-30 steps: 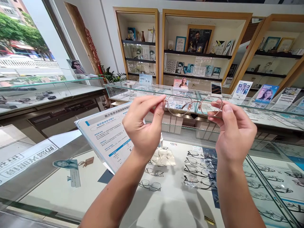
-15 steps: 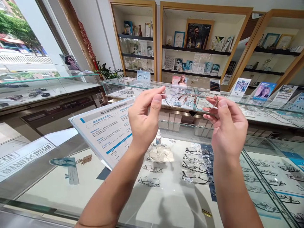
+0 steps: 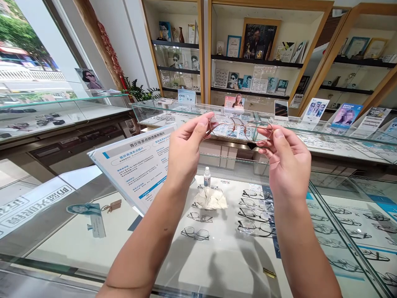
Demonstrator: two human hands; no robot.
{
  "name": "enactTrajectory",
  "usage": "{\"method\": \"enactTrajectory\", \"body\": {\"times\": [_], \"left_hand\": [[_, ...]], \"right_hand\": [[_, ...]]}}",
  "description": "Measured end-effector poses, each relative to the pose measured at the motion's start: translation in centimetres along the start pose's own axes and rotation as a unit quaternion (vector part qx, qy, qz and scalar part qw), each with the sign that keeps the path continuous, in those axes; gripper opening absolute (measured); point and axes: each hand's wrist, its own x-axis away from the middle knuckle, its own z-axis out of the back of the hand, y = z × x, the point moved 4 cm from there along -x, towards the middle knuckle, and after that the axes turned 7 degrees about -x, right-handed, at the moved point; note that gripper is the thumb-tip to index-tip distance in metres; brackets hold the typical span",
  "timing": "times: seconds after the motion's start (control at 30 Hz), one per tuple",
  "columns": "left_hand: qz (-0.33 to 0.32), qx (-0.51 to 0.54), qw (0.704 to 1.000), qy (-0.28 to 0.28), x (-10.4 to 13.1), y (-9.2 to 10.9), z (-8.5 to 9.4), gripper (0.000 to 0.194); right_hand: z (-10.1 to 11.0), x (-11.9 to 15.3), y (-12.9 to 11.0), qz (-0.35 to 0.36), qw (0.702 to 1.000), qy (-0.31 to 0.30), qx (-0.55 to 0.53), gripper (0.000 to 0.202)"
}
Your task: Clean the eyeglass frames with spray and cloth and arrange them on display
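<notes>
A pair of thin-framed eyeglasses is held up in front of me, raised above the glass counter. My left hand pinches its left side between thumb and fingers. At the other end, my right hand grips the right side, with some fingertips behind the lens. Below the hands, a crumpled cream cloth lies on the counter, close to a small white bottle. Several other eyeglasses are laid out in rows in the display under the glass.
A printed sign board stands tilted beside my left forearm. Left of it lie a cut-out card and a brown tag. A gold-coloured piece sits near the front. Across the aisle runs another glass counter, backed by shelves.
Both hands have shifted slightly left with the eyeglasses, and the right hand has come a little nearer to the left. The eyeglasses are tilted differently, their lenses looking flatter.
</notes>
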Motion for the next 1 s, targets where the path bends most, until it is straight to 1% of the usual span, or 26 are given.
{"method": "enactTrajectory", "body": {"times": [0.1, 0.17, 0.33, 0.43, 0.5, 0.6, 0.7, 0.87, 0.93, 1.0], "left_hand": [[0.047, 0.032, 0.998, -0.011, 0.1, 0.0, -0.2, 0.038], [0.060, 0.042, 0.997, -0.019, 0.2, -0.1, -0.2, 0.037], [0.060, 0.046, 0.997, -0.015, 0.0, -0.1, -0.2, 0.035], [0.059, 0.054, 0.997, -0.013, 0.0, 0.0, -0.2, 0.034], [0.056, 0.052, 0.997, -0.008, 0.0, 0.1, -0.2, 0.034], [0.060, 0.041, 0.997, -0.001, -0.1, 0.0, -0.2, 0.036], [0.070, 0.033, 0.997, -0.010, -0.2, -0.4, -0.3, 0.035], [0.087, -0.001, 0.994, -0.072, -0.1, -1.0, -0.6, 0.032], [0.093, -0.028, 0.990, -0.100, 0.2, -0.9, -0.9, 0.033], [0.094, -0.047, 0.987, -0.121, 0.5, -0.7, -1.3, 0.035]], "right_hand": [[-0.1, 0.1, 0.0, -0.001, 1.000, -0.014, 0.003, 0.024], [-0.1, 0.0, 0.1, 0.012, 1.000, -0.021, 0.009, 0.020], [0.2, -0.4, 0.9, 0.050, 0.997, -0.015, 0.058, 0.014], [0.2, -0.6, 1.3, 0.041, 0.997, -0.014, 0.065, 0.015], [0.2, -0.7, 1.6, 0.013, 0.998, -0.025, 0.058, 0.017], [0.2, -0.9, 2.1, -0.050, 0.997, -0.047, 0.041, 0.018], [0.5, -1.4, 2.4, -0.086, 0.992, -0.077, 0.051, 0.020], [0.9, -1.9, 2.5, -0.144, 0.974, -0.140, 0.100, 0.035], [0.8, -1.8, 2.6, -0.181, 0.959, -0.185, 0.117, 0.043], [0.4, -1.4, 2.8, -0.214, 0.938, -0.240, 0.133, 0.045]]}}
